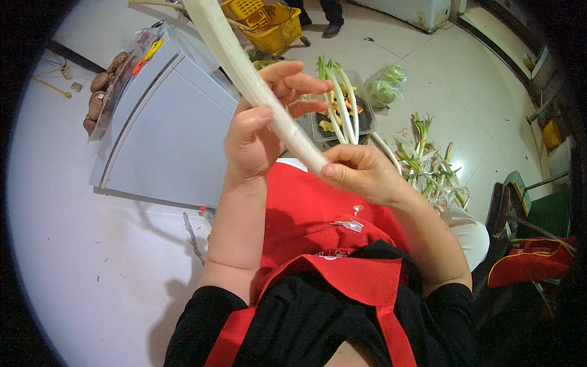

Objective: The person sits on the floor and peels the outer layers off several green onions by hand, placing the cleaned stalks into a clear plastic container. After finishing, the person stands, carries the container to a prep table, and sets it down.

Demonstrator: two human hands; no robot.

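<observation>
A thick white Welsh onion stalk (261, 87) slants from the upper left down to the front of my red apron (298, 206). My right hand (362, 172) pinches its lower end between thumb and fingers. Higher up, my left hand (266, 119) loosely cradles the stalk, the thumb in front and the spread fingers behind. Several peeled Welsh onions (346, 105) with green tips lie over a clear plastic container (316, 130) beyond my hands. Ginger pieces (326, 126) and something orange show inside it. Bits of peeled skin (351, 225) cling to the apron.
Trimmed leaves and peelings (435, 174) are heaped on the floor at right, near bagged green vegetables (385, 87). A low white cabinet (169, 133) stands left, beside bagged brown root vegetables (97, 103). A yellow mop bucket (275, 30) and another person's legs (332, 16) are farther off.
</observation>
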